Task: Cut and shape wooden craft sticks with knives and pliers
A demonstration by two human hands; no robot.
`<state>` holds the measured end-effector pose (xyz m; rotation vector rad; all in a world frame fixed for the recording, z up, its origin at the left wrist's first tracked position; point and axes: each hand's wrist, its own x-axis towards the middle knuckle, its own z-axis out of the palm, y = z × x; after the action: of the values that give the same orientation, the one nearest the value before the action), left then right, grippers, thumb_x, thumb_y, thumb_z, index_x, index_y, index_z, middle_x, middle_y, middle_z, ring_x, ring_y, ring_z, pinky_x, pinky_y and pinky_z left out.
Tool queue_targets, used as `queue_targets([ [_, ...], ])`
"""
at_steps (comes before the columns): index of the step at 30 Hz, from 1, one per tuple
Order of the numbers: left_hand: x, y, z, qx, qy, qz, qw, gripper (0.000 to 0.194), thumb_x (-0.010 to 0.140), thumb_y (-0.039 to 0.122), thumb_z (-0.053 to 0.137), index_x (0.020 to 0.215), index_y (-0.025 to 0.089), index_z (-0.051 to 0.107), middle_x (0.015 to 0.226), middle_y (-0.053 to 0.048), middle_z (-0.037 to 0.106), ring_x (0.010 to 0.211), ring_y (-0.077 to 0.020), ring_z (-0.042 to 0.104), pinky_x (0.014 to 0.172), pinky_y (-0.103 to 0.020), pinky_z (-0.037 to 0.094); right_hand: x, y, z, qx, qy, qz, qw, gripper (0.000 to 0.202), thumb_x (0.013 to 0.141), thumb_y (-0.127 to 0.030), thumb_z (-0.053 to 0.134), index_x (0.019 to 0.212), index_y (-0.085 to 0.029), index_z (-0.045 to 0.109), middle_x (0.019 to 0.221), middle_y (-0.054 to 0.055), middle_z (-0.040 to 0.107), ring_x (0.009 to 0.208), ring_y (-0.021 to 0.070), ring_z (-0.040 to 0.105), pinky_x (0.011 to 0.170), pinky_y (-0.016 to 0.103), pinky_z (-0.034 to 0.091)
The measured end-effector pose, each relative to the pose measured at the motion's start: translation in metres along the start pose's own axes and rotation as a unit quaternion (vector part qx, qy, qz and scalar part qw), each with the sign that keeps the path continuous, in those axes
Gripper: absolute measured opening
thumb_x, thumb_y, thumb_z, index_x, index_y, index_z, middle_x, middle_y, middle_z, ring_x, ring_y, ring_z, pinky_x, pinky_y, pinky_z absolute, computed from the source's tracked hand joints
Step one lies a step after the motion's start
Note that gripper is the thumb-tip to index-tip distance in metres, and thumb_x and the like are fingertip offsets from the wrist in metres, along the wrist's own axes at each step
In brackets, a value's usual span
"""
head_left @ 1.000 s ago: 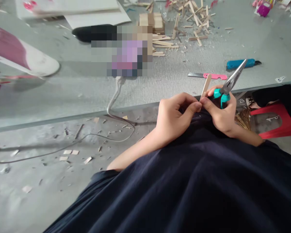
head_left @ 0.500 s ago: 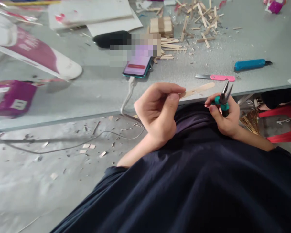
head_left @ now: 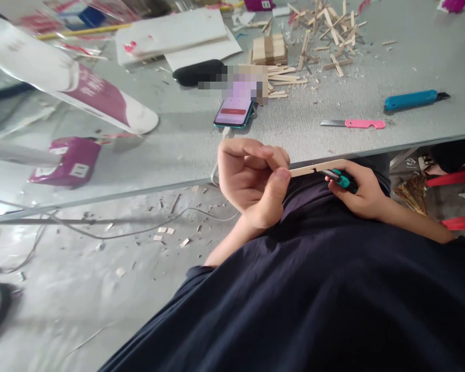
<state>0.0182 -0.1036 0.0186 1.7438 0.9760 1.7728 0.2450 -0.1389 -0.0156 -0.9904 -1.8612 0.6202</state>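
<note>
Near the table's front edge, my left hand pinches one end of a flat wooden stick between thumb and fingers. My right hand is wrapped round the pliers, which have green and black handles. Their jaws point left and lie at the stick, by a small dark notch. The stick's far end reaches the fingers of my right hand. On the table behind lie a pink folding knife with its blade out and a blue cutter.
A phone with a cable lies left of the knife, beside a black case. Bundled sticks and loose sticks are behind. A white and purple packet and a purple box occupy the left. A red stool stands right.
The pliers have turned from pointing up to pointing left and now meet the stick. My right hand has moved closer to the stick's far end. The view has shifted left.
</note>
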Motion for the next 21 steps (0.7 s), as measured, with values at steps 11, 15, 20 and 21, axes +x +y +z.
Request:
queue_targets([
  [11, -0.002, -0.003, -0.001, 0.029, -0.004, 0.016, 0.999, 0.055, 0.103, 0.090, 0.058, 0.109, 0.037, 0.042, 0.063, 0.011, 0.037, 0.052, -0.0164, 0.042, 0.064, -0.047, 0.040, -0.001, 0.003, 0.002, 0.010, -0.015, 0.001, 1.000, 0.015, 0.108, -0.038, 0.075, 0.118, -0.027, 0.074, 0.103, 0.004, 0.083, 0.088, 0.0213, 0.076, 0.085, 0.038, 0.062],
  [15, -0.004, -0.008, -0.002, 0.000, -0.009, 0.007, 1.000, 0.057, 0.100, 0.089, 0.067, 0.112, 0.038, 0.043, 0.063, 0.011, 0.038, 0.054, -0.0171, 0.047, 0.067, -0.046, 0.042, -0.001, 0.002, 0.001, 0.016, -0.015, 0.004, 1.000, 0.016, 0.106, -0.035, 0.076, 0.119, -0.026, 0.075, 0.104, 0.004, 0.084, 0.087, 0.0206, 0.076, 0.088, 0.038, 0.063],
  [20, -0.006, -0.012, -0.004, -0.063, -0.046, 0.042, 0.996, 0.041, 0.110, 0.075, 0.065, 0.118, 0.040, 0.048, 0.065, 0.011, 0.045, 0.057, -0.0182, 0.055, 0.070, -0.046, 0.043, 0.000, -0.001, -0.002, 0.016, -0.028, 0.026, 0.999, 0.017, 0.105, -0.037, 0.076, 0.117, -0.025, 0.076, 0.104, 0.005, 0.085, 0.086, 0.0202, 0.074, 0.090, 0.038, 0.064],
  [21, -0.006, -0.012, -0.004, -0.070, -0.035, 0.035, 0.996, 0.042, 0.109, 0.076, 0.069, 0.117, 0.039, 0.049, 0.064, 0.011, 0.046, 0.057, -0.0181, 0.056, 0.069, -0.046, 0.044, 0.000, -0.001, -0.002, 0.014, -0.027, 0.025, 0.999, 0.017, 0.106, -0.037, 0.076, 0.117, -0.025, 0.076, 0.104, 0.005, 0.085, 0.086, 0.0203, 0.074, 0.091, 0.038, 0.064],
])
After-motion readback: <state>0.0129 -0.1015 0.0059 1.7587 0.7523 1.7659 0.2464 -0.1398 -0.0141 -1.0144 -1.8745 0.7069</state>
